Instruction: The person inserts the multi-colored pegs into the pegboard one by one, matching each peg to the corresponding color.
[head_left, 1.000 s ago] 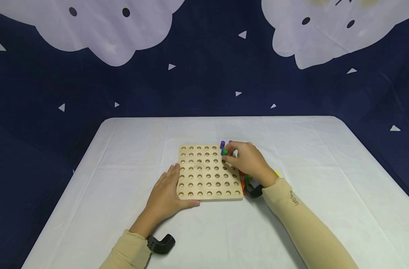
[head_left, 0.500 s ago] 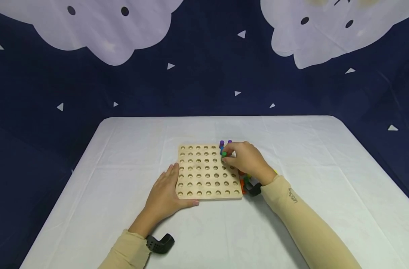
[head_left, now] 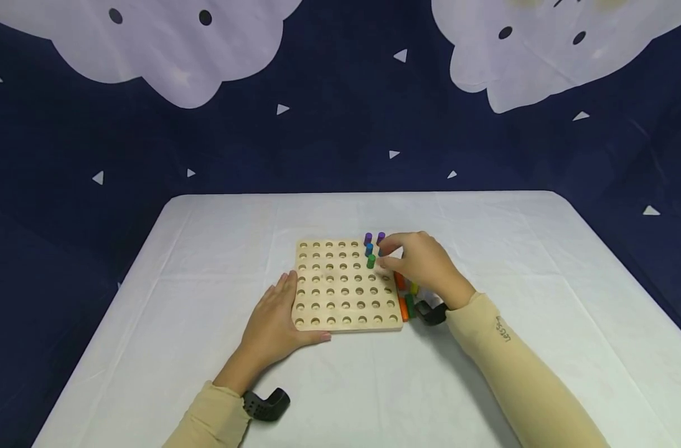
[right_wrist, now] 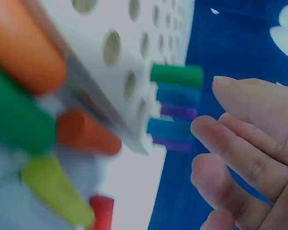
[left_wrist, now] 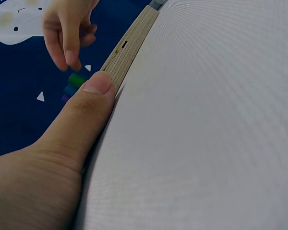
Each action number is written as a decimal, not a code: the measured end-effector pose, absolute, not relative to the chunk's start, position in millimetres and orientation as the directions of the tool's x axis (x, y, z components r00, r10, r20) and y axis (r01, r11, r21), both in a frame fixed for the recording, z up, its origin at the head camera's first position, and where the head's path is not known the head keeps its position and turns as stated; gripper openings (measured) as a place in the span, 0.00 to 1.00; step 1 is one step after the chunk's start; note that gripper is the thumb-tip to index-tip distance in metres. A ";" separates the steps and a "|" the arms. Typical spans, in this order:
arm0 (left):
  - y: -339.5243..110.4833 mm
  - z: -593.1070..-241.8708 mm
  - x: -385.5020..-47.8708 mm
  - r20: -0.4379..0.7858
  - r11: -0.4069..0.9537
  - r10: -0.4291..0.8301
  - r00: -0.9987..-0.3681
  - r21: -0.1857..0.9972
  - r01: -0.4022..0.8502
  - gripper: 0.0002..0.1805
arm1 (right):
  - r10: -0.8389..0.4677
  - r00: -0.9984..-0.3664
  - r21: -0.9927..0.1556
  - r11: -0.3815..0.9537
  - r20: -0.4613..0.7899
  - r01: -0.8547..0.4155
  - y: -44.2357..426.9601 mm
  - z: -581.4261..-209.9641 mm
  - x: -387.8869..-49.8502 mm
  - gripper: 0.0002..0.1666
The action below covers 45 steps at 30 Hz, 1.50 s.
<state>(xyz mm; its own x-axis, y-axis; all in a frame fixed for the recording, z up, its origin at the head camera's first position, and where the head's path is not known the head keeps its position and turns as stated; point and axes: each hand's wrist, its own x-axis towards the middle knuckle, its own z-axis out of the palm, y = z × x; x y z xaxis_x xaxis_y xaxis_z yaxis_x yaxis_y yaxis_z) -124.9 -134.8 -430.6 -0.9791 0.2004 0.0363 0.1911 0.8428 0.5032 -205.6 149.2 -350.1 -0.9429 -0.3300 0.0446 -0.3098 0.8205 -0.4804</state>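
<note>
A square wooden pegboard [head_left: 337, 286] with rows of round holes lies on the table. My left hand [head_left: 273, 317] rests against its near left corner, fingers straight along the left side, thumb along the front edge. A green peg [head_left: 371, 262] stands upright in the board, with a blue peg [head_left: 369, 249] and a purple peg [head_left: 368, 239] behind it. Another purple peg [head_left: 381, 238] stands to their right. Just right of the green peg hovers my right hand [head_left: 424, 261]. In the right wrist view its thumb and fingers are apart, holding nothing; a second blue peg [right_wrist: 170, 128] shows there.
Loose pegs lie along the board's right side: an orange peg [head_left: 404, 309], a green one [head_left: 411, 306], a yellow peg [right_wrist: 57, 191] and a red peg [right_wrist: 102, 212], among others. The white table [head_left: 234, 230] reaches back to a dark blue cloth [head_left: 340, 143] with clouds.
My right hand has let go of the green peg, which now stands in the board, and has drawn slightly to the right. My left hand keeps its place at the corner.
</note>
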 end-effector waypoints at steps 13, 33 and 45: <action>-134.6 -430.3 -123.8 0.046 0.841 0.198 -0.979 0.505 0.194 0.79 | -0.193 -0.981 -0.476 0.863 -0.003 -0.168 218.0 -339.2 -190.5 0.18; -134.2 -428.1 -123.5 0.050 0.839 0.205 -0.977 0.505 0.202 0.79 | -0.310 -0.944 -0.339 0.905 -0.116 -0.256 195.4 -366.5 -144.4 0.10; -134.7 -428.3 -122.9 0.049 0.832 0.202 -0.978 0.518 0.197 0.79 | -0.266 -0.954 -0.251 0.941 -0.138 -0.226 174.5 -365.5 -146.2 0.05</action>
<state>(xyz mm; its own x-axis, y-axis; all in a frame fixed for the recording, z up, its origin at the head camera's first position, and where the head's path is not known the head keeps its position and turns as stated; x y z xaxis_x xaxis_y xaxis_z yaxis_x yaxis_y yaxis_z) -122.9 -134.7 -428.3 -0.9783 0.2015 0.0485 0.1971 0.8323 0.5180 -146.2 174.5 -365.5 -0.9541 -0.2657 -0.1382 -0.2257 0.9413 -0.2511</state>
